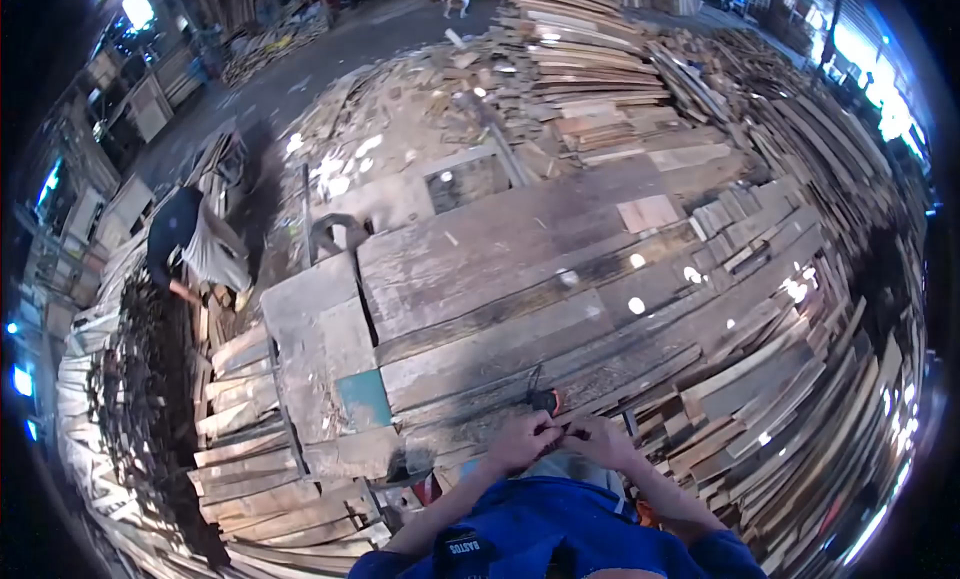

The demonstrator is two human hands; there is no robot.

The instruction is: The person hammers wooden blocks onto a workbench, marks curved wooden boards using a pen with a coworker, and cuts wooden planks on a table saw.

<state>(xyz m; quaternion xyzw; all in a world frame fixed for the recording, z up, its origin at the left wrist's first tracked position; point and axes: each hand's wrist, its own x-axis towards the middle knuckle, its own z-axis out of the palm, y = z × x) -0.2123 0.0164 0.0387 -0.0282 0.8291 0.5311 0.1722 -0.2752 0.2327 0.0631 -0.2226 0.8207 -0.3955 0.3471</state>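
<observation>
Close together in front of my body, at the lower middle of the head view, are my two hands. My left hand (523,440) has its fingers curled in and pressed together. My right hand (598,442) is also closed, its fingertips almost meeting those of the left. Whatever lies between the fingers is too small and dark to make out. Just beyond the hands a small black-and-orange object (547,401) sits over the wooden planks (500,354); its kind is unclear.
Wide boards (460,259) form a platform ahead of me. A tall stack of planks (590,59) stands at the back, with long loose boards (770,409) on the right. Another person (200,239) bends over wood at the left. A teal panel (364,397) lies nearby.
</observation>
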